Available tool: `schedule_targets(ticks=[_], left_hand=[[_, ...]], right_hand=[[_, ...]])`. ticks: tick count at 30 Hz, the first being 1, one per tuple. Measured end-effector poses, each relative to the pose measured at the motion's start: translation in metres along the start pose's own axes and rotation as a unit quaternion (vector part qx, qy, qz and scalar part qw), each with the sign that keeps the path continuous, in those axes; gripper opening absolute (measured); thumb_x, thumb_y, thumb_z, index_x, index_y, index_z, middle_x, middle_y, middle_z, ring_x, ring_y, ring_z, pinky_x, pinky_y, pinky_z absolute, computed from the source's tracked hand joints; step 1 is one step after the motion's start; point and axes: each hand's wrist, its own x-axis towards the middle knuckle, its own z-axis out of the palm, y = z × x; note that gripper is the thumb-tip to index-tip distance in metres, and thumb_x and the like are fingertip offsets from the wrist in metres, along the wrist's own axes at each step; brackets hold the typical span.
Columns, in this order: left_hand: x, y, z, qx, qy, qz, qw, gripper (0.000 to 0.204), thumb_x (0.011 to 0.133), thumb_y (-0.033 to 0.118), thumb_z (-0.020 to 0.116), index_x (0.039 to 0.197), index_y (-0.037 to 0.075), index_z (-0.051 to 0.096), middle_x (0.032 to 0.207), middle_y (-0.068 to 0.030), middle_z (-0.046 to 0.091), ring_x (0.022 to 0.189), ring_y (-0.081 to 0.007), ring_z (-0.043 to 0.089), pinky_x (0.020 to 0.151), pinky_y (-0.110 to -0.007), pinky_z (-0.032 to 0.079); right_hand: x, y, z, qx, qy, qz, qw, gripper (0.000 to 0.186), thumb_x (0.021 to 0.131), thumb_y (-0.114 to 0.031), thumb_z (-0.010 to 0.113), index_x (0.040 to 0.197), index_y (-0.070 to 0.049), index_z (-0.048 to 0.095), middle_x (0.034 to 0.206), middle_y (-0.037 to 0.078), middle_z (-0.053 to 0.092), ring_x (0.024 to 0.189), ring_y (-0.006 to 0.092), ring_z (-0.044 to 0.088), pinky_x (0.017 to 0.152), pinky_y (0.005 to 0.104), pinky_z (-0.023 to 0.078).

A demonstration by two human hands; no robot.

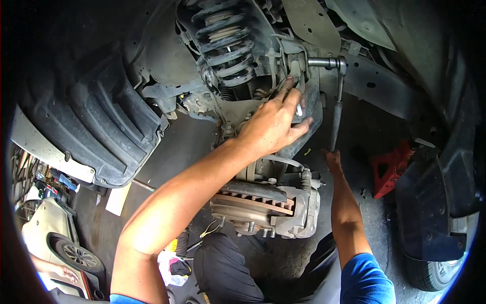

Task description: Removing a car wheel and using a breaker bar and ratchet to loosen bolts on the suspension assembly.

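My right hand [332, 159] is closed round the lower end of a long-handled ratchet wrench [337, 119]. From the ratchet's head a socket [324, 62] runs left onto the bolt area of a suspension arm mount [297, 62]. My left hand [276, 120] reaches up beside that mount, its thumb apart from the other fingers. The fingertips rest at or near the metal below the socket, and a small white patch shows between thumb and fingers. Behind the left hand stands a black coil spring [228, 48]. Below it are the brake disc [243, 215] and caliper [304, 213].
A red jack stand [390, 167] stands on the floor at right. A dark plastic wheel-arch liner [96, 121] hangs at left. Pliers [208, 229] lie near my knee. Another person's hand [66, 273] shows at lower left, near a parked car [50, 223].
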Motion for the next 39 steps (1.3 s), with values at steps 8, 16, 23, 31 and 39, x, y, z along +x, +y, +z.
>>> schedule_targets(ticks=[8,16,23,31,39], left_hand=[[-0.01,-0.011,-0.015,0.101,-0.107,0.07,0.987,0.059,0.08,0.035,0.072,0.121,0.005,0.041,0.15,-0.0211,0.023,0.141,-0.0359,0.019,0.115,-0.045,0.024],[-0.016,-0.011,-0.021,0.066,-0.085,0.137,0.985,0.069,0.073,0.007,0.072,0.131,0.005,0.036,0.134,-0.0186,0.039,0.135,-0.035,0.034,0.109,-0.04,0.036],[-0.019,-0.014,-0.02,0.07,-0.091,0.133,0.984,0.064,0.076,0.009,0.068,0.133,0.005,0.037,0.137,-0.0203,0.038,0.133,-0.0339,0.036,0.097,-0.038,0.049],[-0.013,-0.008,-0.018,0.117,-0.083,0.133,0.981,0.064,0.073,0.009,0.073,0.127,0.007,0.039,0.131,-0.0172,0.042,0.128,-0.0332,0.043,0.097,-0.036,0.048],[-0.01,-0.005,-0.018,0.095,-0.096,0.137,0.981,0.058,0.07,0.007,0.075,0.116,0.004,0.041,0.128,-0.0173,0.044,0.13,-0.0358,0.04,0.103,-0.039,0.043]], right_hand=[[-0.024,-0.058,0.003,0.078,0.029,-0.078,0.994,0.03,0.086,-0.036,0.068,0.084,-0.006,0.067,0.064,-0.004,0.054,0.062,0.0097,0.051,0.057,0.0295,0.04],[-0.038,-0.109,-0.002,0.186,-0.031,0.039,0.981,0.036,0.083,-0.039,0.07,0.078,-0.003,0.068,0.067,-0.001,0.059,0.061,0.0091,0.05,0.056,0.0274,0.038],[-0.028,-0.06,0.022,0.178,-0.027,0.032,0.983,0.037,0.083,-0.041,0.07,0.084,-0.004,0.07,0.074,-0.001,0.062,0.066,0.0086,0.053,0.061,0.0266,0.042],[-0.04,-0.123,-0.003,0.199,0.013,0.032,0.979,0.037,0.078,-0.04,0.074,0.075,-0.005,0.063,0.068,0.0,0.056,0.058,0.0098,0.045,0.053,0.0283,0.037],[-0.034,-0.1,-0.012,0.147,-0.016,0.085,0.985,0.032,0.077,-0.034,0.075,0.074,-0.004,0.065,0.061,0.001,0.055,0.055,0.0134,0.048,0.053,0.031,0.038]])
